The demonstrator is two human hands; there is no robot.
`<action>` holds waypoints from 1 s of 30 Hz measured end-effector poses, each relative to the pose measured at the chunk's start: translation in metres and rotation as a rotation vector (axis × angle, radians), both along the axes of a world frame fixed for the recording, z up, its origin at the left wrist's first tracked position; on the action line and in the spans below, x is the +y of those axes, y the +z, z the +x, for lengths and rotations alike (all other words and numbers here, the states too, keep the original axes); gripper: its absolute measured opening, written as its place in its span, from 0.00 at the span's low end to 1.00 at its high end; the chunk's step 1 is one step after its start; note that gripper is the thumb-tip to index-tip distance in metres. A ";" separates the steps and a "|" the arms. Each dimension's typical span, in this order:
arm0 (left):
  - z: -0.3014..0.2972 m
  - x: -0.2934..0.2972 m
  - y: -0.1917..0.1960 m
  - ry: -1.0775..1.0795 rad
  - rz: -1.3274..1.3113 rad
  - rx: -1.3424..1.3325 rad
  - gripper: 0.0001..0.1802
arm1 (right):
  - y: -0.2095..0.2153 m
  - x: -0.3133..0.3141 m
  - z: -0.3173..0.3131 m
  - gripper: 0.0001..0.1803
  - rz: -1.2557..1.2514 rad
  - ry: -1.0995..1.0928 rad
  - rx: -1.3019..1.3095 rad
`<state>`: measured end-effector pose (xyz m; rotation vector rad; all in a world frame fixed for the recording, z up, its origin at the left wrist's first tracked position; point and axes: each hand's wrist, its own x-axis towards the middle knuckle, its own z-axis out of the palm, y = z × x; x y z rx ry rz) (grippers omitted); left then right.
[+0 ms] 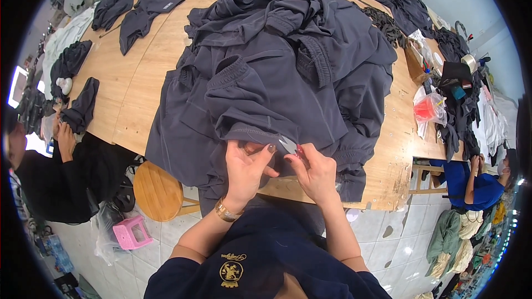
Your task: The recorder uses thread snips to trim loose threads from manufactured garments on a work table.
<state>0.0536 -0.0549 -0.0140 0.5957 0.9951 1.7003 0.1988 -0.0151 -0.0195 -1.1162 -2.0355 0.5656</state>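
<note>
A big heap of dark grey garments (299,83) with gathered elastic bands and pale seam stitching covers the middle of the table. At its near edge, my left hand (244,174) holds up the stitched hem of one garment (252,119), its fingers partly under the cloth and its thumb in front. My right hand (316,176) is closed around a small pair of thread snips (287,145) with a red part at the grip. Their metal blades point up and left, against the hem just beside my left thumb. Whether they touch a thread is too small to see.
The wooden table (133,88) ends close in front of me. A round wooden stool (158,191) and a pink plastic stool (133,232) stand at lower left. A red drink in a plastic bag (428,109) sits at the right. Other people work around the table.
</note>
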 end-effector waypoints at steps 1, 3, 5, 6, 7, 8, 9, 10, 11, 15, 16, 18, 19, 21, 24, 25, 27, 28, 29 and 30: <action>0.001 0.000 0.002 0.019 -0.006 -0.006 0.21 | 0.000 0.000 0.000 0.18 0.001 -0.002 -0.017; 0.001 0.000 0.002 0.019 -0.006 -0.001 0.21 | 0.000 0.000 0.001 0.18 0.001 -0.003 -0.034; 0.001 0.000 0.002 0.020 -0.006 0.005 0.21 | -0.001 0.000 0.003 0.17 -0.031 -0.024 -0.005; 0.001 0.000 0.001 0.016 -0.001 0.022 0.20 | -0.001 0.000 0.003 0.17 -0.031 -0.025 -0.006; 0.001 0.000 0.000 0.012 0.004 0.040 0.20 | -0.002 0.000 0.003 0.16 -0.090 -0.047 0.057; -0.001 0.000 -0.004 0.011 0.004 0.039 0.20 | -0.002 0.000 0.003 0.15 -0.149 -0.069 0.119; -0.002 -0.001 -0.008 0.008 -0.003 0.013 0.22 | 0.000 0.001 0.003 0.15 -0.150 -0.069 0.120; -0.004 -0.001 -0.011 0.004 -0.009 -0.014 0.23 | 0.003 0.002 0.002 0.15 -0.189 -0.044 0.137; -0.004 -0.002 -0.011 0.005 -0.010 -0.013 0.23 | 0.005 0.002 0.001 0.15 -0.228 -0.018 0.155; -0.005 -0.002 -0.012 -0.015 -0.010 -0.045 0.22 | 0.001 0.004 0.004 0.16 -0.260 0.066 0.060; -0.006 -0.002 -0.013 -0.020 -0.009 -0.039 0.22 | 0.001 0.005 0.005 0.16 -0.236 0.081 0.025; -0.006 -0.003 -0.014 -0.018 -0.008 -0.030 0.22 | 0.002 0.006 0.004 0.17 -0.213 0.098 -0.008; -0.006 -0.003 -0.014 -0.017 -0.006 -0.021 0.22 | 0.004 0.006 0.004 0.17 -0.196 0.103 -0.025; -0.006 -0.003 -0.015 -0.017 -0.002 -0.022 0.22 | 0.007 0.007 0.004 0.17 -0.177 0.107 -0.043; -0.006 -0.003 -0.015 -0.023 0.008 -0.026 0.23 | 0.008 0.007 0.004 0.17 -0.150 0.111 -0.066; -0.006 -0.003 -0.015 -0.029 0.012 -0.027 0.23 | 0.007 0.008 0.003 0.17 -0.134 0.110 -0.066; -0.005 -0.002 -0.014 -0.032 0.007 -0.028 0.23 | 0.007 0.009 0.003 0.17 -0.119 0.109 -0.066; -0.005 -0.002 -0.013 -0.034 0.003 -0.030 0.22 | 0.007 0.010 0.003 0.17 -0.115 0.115 -0.068; -0.006 -0.002 -0.013 -0.033 0.003 -0.030 0.22 | 0.007 0.011 0.004 0.17 -0.111 0.121 -0.070; -0.007 -0.002 -0.013 -0.047 -0.002 -0.035 0.22 | 0.007 0.011 0.004 0.17 -0.111 0.121 -0.070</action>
